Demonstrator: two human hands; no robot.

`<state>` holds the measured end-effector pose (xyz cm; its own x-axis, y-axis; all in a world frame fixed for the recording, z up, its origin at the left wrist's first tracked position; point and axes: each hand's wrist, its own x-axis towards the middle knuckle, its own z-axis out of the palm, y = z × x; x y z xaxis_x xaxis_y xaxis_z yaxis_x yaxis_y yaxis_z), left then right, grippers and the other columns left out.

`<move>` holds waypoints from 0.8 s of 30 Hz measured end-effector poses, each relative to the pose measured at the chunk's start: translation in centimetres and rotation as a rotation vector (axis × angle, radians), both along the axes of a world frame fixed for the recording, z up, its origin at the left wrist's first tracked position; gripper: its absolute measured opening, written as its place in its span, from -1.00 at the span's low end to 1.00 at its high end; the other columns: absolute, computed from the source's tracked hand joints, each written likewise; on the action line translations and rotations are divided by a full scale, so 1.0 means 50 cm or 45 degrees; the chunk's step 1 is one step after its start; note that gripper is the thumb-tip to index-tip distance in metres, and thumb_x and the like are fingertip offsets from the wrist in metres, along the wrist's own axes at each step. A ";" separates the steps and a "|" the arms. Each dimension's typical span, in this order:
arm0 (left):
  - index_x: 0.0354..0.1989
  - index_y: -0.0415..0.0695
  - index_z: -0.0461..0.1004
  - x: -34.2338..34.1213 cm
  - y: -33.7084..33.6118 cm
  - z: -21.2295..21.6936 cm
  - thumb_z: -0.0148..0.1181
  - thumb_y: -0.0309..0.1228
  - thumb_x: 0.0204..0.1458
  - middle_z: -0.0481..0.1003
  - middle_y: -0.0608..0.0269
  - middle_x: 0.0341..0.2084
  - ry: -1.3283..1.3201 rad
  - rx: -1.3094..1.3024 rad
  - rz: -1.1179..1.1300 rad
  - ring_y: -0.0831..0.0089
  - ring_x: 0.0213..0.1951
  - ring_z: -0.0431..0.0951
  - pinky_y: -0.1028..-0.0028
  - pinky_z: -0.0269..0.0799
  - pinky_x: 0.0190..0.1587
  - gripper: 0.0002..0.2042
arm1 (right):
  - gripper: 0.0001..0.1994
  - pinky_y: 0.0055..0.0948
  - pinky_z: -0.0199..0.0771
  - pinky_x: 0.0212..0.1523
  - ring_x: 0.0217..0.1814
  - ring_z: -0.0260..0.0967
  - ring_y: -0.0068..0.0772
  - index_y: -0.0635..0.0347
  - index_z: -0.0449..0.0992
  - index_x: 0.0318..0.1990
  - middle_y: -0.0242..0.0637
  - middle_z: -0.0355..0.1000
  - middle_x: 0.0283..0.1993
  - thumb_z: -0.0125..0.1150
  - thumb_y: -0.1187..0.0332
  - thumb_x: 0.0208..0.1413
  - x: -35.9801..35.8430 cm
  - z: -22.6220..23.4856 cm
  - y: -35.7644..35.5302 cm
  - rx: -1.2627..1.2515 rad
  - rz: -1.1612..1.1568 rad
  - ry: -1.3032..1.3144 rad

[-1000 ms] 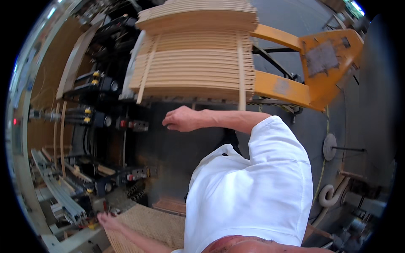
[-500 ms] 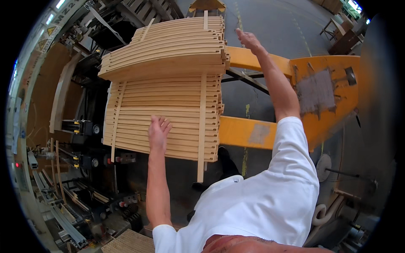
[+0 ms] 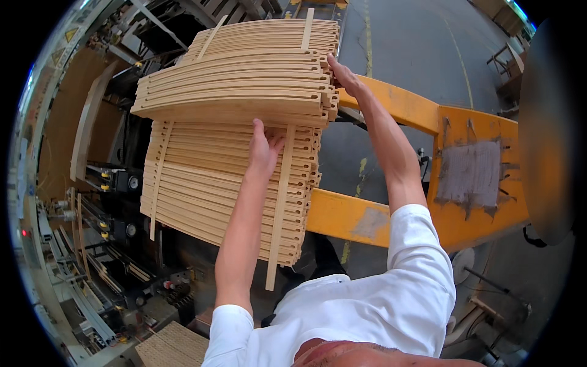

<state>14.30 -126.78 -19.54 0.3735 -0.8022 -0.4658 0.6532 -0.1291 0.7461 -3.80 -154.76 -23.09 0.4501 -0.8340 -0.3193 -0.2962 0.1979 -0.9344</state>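
Note:
Curved pale wooden slats with slots near their ends lie side by side in a stack. An upper group of slats (image 3: 229,85) rests across the lower layer (image 3: 208,189). Thin wooden strips (image 3: 279,214) run crosswise over that lower layer. My left hand (image 3: 264,151) is at the near face of the upper group, thumb up and fingers apart; whether it touches the wood is hard to tell. At the right ends of the upper slats, my right hand (image 3: 347,78) lies with its fingers stretched out, gripping nothing.
Under the stack, the yellow forks of a pallet truck (image 3: 348,214) stick out to the right, joining its scuffed body (image 3: 483,171). On the left stands machinery with round gauges (image 3: 131,182). A board (image 3: 180,348) lies at the lower left. Yellow lines mark the grey floor (image 3: 416,55).
My left hand has moved forward and right, from over the lower slats to the upper group's near face. My right hand has come in toward the slat ends. The view has shifted.

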 end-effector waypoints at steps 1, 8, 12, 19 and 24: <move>0.33 -0.24 0.06 -0.005 -0.009 -0.004 -0.09 0.13 0.28 0.19 -0.01 0.18 0.024 -0.056 -0.031 0.24 0.09 0.34 0.20 0.40 0.15 -0.30 | -0.28 -0.34 0.38 -0.23 -0.37 0.28 -0.45 0.18 0.55 -0.20 -0.39 0.41 -0.37 -0.33 -0.33 0.29 -0.002 -0.008 0.005 -0.026 -0.046 -0.053; 0.25 -0.18 0.20 -0.011 0.002 0.014 -0.18 0.16 0.29 0.34 0.11 0.03 0.055 0.011 0.029 0.27 0.03 0.40 0.25 0.44 0.12 -0.35 | -0.39 -0.28 0.27 -0.11 -0.23 0.25 -0.39 0.30 0.48 -0.15 -0.28 0.45 -0.22 -0.27 -0.14 0.32 -0.022 0.061 0.107 -0.200 0.073 0.095; 0.28 -0.22 0.17 0.001 0.073 0.061 -0.25 0.21 0.28 0.33 0.05 0.03 0.073 0.098 0.050 0.22 0.08 0.36 0.27 0.44 0.11 -0.30 | -0.43 -0.38 0.38 -0.08 -0.05 0.39 -0.41 0.23 0.52 0.05 -0.20 0.52 -0.03 -0.20 -0.08 0.29 -0.074 0.042 0.082 -0.068 0.667 0.387; 0.30 -0.22 0.18 0.037 0.130 0.081 -0.47 0.38 0.20 0.30 -0.01 0.13 -0.145 0.104 0.052 0.16 0.15 0.32 0.13 0.22 0.27 -0.13 | -0.21 -0.35 0.34 0.21 0.24 0.35 -0.31 0.27 0.39 0.25 -0.10 0.41 0.20 -0.10 -0.32 0.23 0.163 0.139 0.037 0.145 0.612 0.106; 0.38 -0.16 0.10 0.038 0.120 0.058 -0.45 0.44 0.13 0.24 -0.01 0.24 -0.165 0.025 0.214 0.15 0.24 0.24 0.09 0.17 0.26 -0.07 | -0.30 -0.34 0.27 0.27 0.26 0.28 -0.28 0.29 0.38 0.26 -0.12 0.37 0.24 0.01 -0.19 0.25 0.348 0.215 0.195 -0.010 0.535 -0.135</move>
